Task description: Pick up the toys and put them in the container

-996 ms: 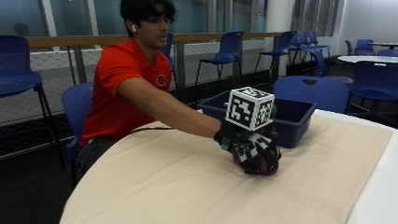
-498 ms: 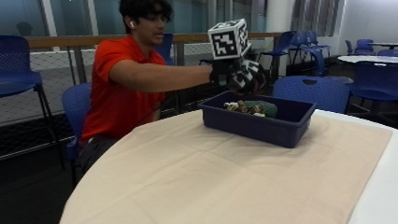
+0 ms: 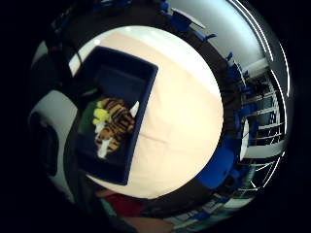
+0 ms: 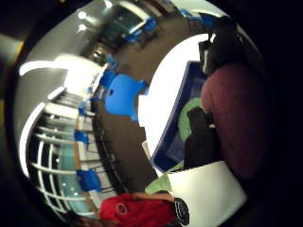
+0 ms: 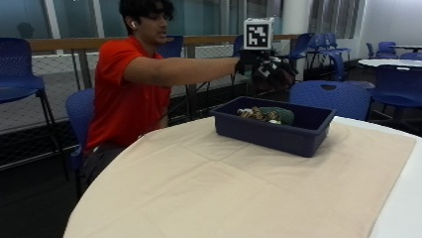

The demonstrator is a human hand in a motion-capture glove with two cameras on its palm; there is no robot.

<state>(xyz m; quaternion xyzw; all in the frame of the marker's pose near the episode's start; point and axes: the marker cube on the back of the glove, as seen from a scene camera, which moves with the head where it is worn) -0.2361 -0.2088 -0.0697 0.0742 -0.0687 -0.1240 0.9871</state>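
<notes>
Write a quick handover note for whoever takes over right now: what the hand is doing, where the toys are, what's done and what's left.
Right hand: raised above the blue container, fingers curled round a dark maroon toy.
Container: sits on the beige cloth covering the table, on the side away from the outside camera.
Already inside: a striped tiger toy with yellow and green pieces beside it.
Done: those toys are in the container; no other toys show on the cloth.
Left: release the maroon toy into the container.
</notes>
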